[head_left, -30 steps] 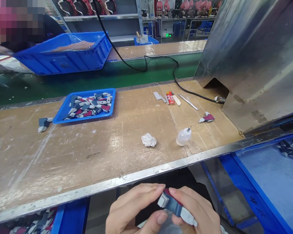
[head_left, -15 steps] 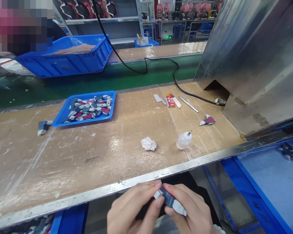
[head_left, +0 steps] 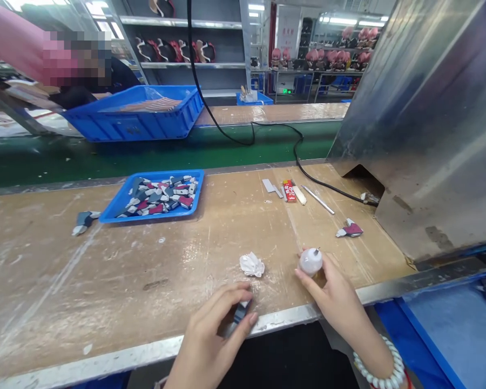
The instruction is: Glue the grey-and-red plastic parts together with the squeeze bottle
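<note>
Nothing legible, tiny print on red packet [head_left: 289, 191], green sign [head_left: 286, 91] probably exit

Logging from my remote station. On the wooden workbench [head_left: 56, 281], a blue tray [head_left: 154, 174] holds a heap of grey, white and red moulded pieces [head_left: 162, 194]. One loose piece [head_left: 85, 220] lies just left of it, another [head_left: 350, 229] near the steel hood [head_left: 429, 135]. A crumpled tissue [head_left: 251, 265] sits near the bench's front edge. A flat metal blade [head_left: 272, 188], red packet [head_left: 289, 191] and metal rod [head_left: 318, 199] lie near a black cable [head_left: 308, 175]. Beyond the green conveyor belt [head_left: 105, 159] sits a blue crate [head_left: 133, 121].
</note>
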Demonstrator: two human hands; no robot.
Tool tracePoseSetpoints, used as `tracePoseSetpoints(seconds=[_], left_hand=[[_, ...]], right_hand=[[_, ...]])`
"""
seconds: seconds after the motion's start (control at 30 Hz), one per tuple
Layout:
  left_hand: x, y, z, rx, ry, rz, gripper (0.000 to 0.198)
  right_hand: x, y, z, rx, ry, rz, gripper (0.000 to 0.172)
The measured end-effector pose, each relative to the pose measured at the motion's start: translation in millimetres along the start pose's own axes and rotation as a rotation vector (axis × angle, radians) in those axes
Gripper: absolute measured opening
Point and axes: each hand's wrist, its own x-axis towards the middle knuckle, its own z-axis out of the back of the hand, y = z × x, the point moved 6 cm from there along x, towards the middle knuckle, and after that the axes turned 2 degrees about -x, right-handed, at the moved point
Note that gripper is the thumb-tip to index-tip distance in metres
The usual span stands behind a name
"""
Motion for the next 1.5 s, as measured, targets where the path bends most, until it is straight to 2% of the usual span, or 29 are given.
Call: tracePoseSetpoints(seconds=[0.1, 0.23, 0.33, 0.43, 0.57, 0.73, 0.8, 0.9, 0.97, 1.1, 1.23, 1.33, 1.5], left_hand=[[-8.6, 0.7, 1.9, 0.153, -0.143, -0.051, 0.022], [-17.5, 3.2, 3.3, 0.326, -0.316, -0.076, 0.021], [-20.7, -2.1, 0.3, 0.374, -0.388, -0.096, 0.015], [-21.6, -8.6, -1.0, 0.407, -0.448, -0.093, 0.015], [-21.2, -12.0, -0.6, 0.402, -0.459, -0.125, 0.015], [-21.3, -8.3, -0.5, 0.375, -0.401, -0.163, 0.026], [-22.2, -5.0, -1.1, 0.344, -0.373, -0.143, 0.029], [-26.1, -4.2, -2.0, 0.321, -0.354, -0.164, 0.031], [-29.0, -4.6, -2.8, 0.322, -0.334, -0.178, 0.032], [-30.2, -5.4, -2.6, 0.282, -0.299, -0.134, 0.035], [-27.0, -10.8, 0.8, 0.24, -0.339, -0.14, 0.031], [-24.1, -10.8, -0.5, 0.219, -0.32, -0.15, 0.03], [-27.4, -8.5, -1.0, 0.203, -0.336, -0.191, 0.025]], right_hand=[[-4.7, -5.4, -5.5, 0.093, 0.017, -0.038, 0.044], [-24.3, -13.2, -2.4, 0.394, -0.067, -0.195, 0.055], [-35.8, -10.2, 1.3, 0.525, -0.124, -0.259, 0.06], [-38.6, -5.8, -2.6, 0.736, -0.106, -0.274, 0.054], [-33.8, -0.8, -15.6, 0.971, 0.01, -0.262, 0.046], [-25.2, -6.9, -19.1, 1.136, -0.129, -0.377, 0.043], [-19.4, -4.0, -20.6, 1.134, -0.133, -0.325, 0.041], [-13.5, 8.9, -23.0, 1.061, -0.116, -0.139, 0.036], [-14.7, 20.0, -22.4, 0.942, -0.174, -0.013, 0.032], [-24.6, 42.5, -19.1, 0.728, -0.372, 0.203, 0.024], [-28.5, 59.5, -21.0, 0.646, -0.411, 0.351, 0.025], [-30.0, 69.4, -19.7, 0.599, -0.446, 0.395, 0.024], [-33.5, 81.6, -21.8, 0.514, -0.448, 0.359, 0.024]])
